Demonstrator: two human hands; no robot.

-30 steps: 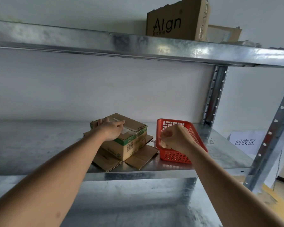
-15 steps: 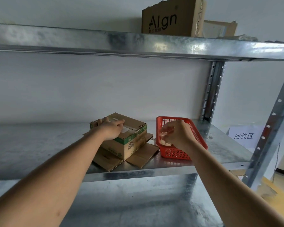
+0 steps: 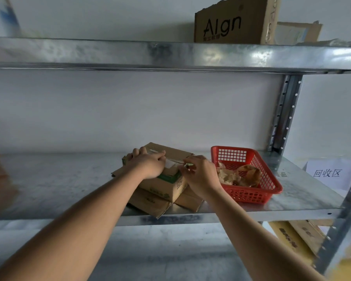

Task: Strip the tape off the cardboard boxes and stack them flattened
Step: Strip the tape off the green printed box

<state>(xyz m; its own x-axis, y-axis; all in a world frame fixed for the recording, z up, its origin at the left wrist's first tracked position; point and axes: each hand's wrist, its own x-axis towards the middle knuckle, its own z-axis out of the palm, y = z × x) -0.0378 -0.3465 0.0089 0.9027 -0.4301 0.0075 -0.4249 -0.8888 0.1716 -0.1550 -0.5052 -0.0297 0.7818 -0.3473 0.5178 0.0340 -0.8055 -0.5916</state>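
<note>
A small cardboard box [image 3: 166, 186] with a green band sits on flattened cardboard [image 3: 150, 203] on the metal shelf [image 3: 59, 179]. A strip of clear tape [image 3: 170, 162] runs across the box's top. My left hand [image 3: 147, 164] presses down on the top of the box, fingers bent over its far edge. My right hand [image 3: 199, 172] is at the box's right top edge, fingertips pinching at the end of the tape there. A red plastic basket [image 3: 272, 186] to the right holds crumpled stripped tape [image 3: 239, 175].
An upper shelf [image 3: 170, 54] carries a brown "AIgn" box [image 3: 235, 23]. A steel upright [image 3: 284, 112] stands behind the basket, another post [image 3: 344, 218] at the right front. A white paper sign [image 3: 328, 173] and flat cardboard [image 3: 300, 238] lie lower right.
My right hand has left the red basket, dropped the tape there, and moved left to the box's right top edge. My left hand has stayed on the box. The camera has moved closer.
</note>
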